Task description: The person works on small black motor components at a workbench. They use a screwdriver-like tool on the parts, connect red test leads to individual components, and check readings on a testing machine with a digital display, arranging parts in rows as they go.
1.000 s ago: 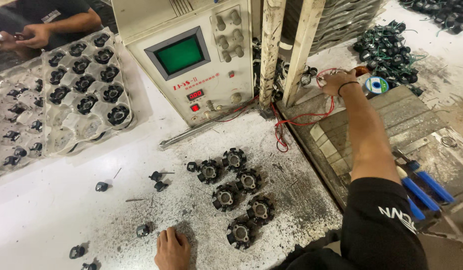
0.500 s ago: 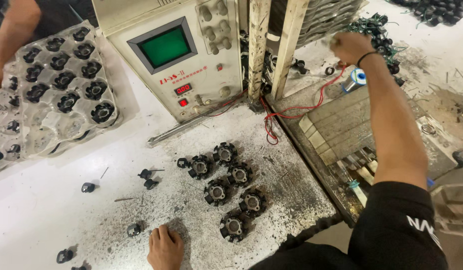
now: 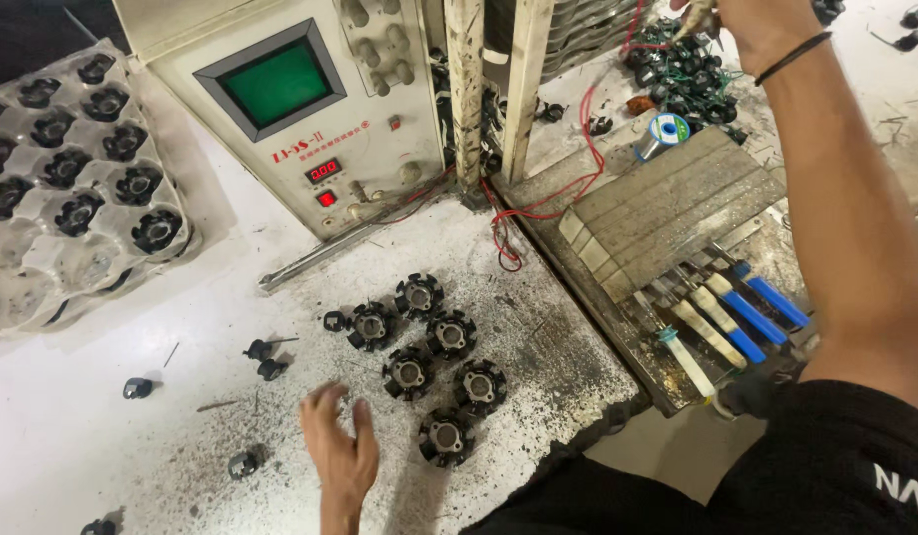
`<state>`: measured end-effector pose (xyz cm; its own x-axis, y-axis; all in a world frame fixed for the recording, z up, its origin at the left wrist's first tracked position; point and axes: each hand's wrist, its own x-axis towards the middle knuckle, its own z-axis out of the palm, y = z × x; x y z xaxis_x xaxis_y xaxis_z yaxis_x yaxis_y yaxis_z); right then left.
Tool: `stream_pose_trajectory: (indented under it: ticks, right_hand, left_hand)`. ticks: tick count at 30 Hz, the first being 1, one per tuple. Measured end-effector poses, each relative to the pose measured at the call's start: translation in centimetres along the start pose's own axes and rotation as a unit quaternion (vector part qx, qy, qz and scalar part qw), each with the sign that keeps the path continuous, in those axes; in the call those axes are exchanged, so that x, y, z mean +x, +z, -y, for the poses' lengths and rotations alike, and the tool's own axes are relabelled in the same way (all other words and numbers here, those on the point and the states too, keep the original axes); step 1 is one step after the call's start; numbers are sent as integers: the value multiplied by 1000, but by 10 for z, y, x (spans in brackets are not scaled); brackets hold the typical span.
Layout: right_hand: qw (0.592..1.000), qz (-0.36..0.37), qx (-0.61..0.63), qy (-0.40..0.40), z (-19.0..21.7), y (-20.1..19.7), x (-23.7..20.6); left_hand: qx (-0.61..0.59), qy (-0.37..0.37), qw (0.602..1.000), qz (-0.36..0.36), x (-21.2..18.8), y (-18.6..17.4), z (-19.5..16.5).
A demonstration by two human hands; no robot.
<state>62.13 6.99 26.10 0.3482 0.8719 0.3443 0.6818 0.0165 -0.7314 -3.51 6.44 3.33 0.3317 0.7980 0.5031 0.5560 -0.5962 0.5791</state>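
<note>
My left hand [image 3: 338, 441] hovers low over the white, soot-flecked bench with its fingers spread, holding nothing. Just right of it lie several black round motor cores [image 3: 429, 352] in a loose cluster. My right hand [image 3: 751, 22] is raised at the top right, closed on a thin tool tied to red wires [image 3: 588, 149]; its tip is partly cut off by the frame edge. Under that hand sits a pile of black wound cores [image 3: 692, 74] and a small solder spool [image 3: 665, 129].
A beige test box with a green screen [image 3: 280, 84] stands at the back. A moulded tray of black cores [image 3: 72, 188] sits at the left. Small black parts [image 3: 137, 388] dot the bench. A ribbed block [image 3: 667, 208] and blue-handled tools [image 3: 766, 307] lie on the right.
My right hand has lifted up and back toward the pile of cores. My left hand has risen off the bench and spread its fingers. The view has shifted right.
</note>
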Motion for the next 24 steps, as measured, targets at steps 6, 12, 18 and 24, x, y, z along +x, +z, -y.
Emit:
stream_pose_trajectory:
  ticks: [6,12,18,24]
  right_hand:
    - [970,54,237,-21,103,28,-36]
    - [929,72,364,5,170,44,-85]
    - [902,87,417,64,163,44,-100]
    - [937,-26,330,111,85,22,-73]
  left_hand:
    - [-107,169,980,-6,90,19,-109]
    - [-126,139,982,-6,147,129,-170]
    - [-318,-53,926,195,186,221,-189]
    - [-431,22,866,253,179,211,-158]
